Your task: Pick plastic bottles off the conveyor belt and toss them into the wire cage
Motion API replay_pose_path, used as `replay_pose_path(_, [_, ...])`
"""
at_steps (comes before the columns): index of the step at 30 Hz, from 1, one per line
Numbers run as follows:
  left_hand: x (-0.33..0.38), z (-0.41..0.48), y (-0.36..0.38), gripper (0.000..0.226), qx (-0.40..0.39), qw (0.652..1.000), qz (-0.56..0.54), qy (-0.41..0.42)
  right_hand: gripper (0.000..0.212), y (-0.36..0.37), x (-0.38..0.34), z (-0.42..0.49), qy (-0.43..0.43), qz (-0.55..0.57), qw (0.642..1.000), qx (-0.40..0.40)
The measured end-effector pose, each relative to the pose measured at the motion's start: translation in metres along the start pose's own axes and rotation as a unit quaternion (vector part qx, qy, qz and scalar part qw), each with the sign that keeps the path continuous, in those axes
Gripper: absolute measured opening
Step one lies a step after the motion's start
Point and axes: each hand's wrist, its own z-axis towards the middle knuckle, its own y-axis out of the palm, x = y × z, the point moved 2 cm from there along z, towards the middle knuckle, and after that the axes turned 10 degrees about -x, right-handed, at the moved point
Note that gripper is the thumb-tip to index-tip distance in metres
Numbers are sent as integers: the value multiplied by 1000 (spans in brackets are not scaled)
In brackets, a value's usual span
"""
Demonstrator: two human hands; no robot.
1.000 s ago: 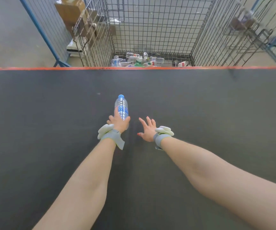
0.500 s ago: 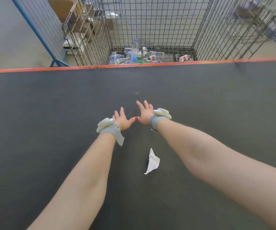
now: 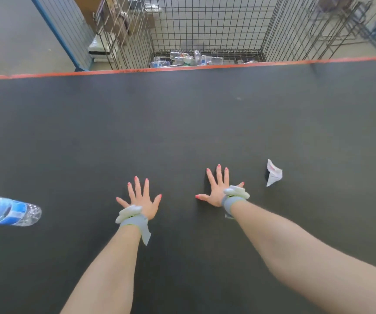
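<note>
A clear plastic bottle (image 3: 8,211) with a blue label lies on its side on the dark conveyor belt (image 3: 182,123), at the left edge of view. My left hand (image 3: 140,199) hovers over the belt with fingers spread, well to the right of that bottle, holding nothing. My right hand (image 3: 218,189) is beside it, fingers also spread and empty. Beyond the belt's orange far edge stands the wire cage (image 3: 205,26), with several bottles (image 3: 187,58) lying on its floor.
A crumpled white paper scrap (image 3: 273,173) lies on the belt just right of my right hand. A blue-framed mesh fence (image 3: 62,35) and another wire rack with boxes (image 3: 119,26) stand left of the cage. More wire racks (image 3: 341,21) stand at the right.
My left hand let go of the bottle it held; it went into the cage. Both hands drew back and apart. The paper scrap travelled right, and a new bottle came in from the left.
</note>
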Motion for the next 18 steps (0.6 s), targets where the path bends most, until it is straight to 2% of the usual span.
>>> replay_pose_path(2, [0, -6, 12, 66, -21, 999, -3, 28, 104, -8, 21, -4, 29, 11, 1000, -4])
replay_pose_path(5, [19, -18, 9, 63, 28, 996, -23, 83, 99, -10, 31, -15, 39, 52, 998, 3])
replay_pose_path(10, [12, -27, 1, 63, 100, 993, 4, 68, 96, 17, -14, -24, -37, 45, 998, -3])
replay_pose_path(14, [-39, -47, -9, 65, 224, 973, 17, 54, 101, 27, -65, -36, -118, 61, 991, -5])
replay_pose_path(16, [-65, -62, -15, 68, 311, 949, -5, 58, 107, 27, -91, -47, -163, 89, 982, -1])
replay_pose_path(18, [-81, -74, -20, 71, 378, 920, 15, 101, 114, 25, -114, -57, -201, 135, 970, -3])
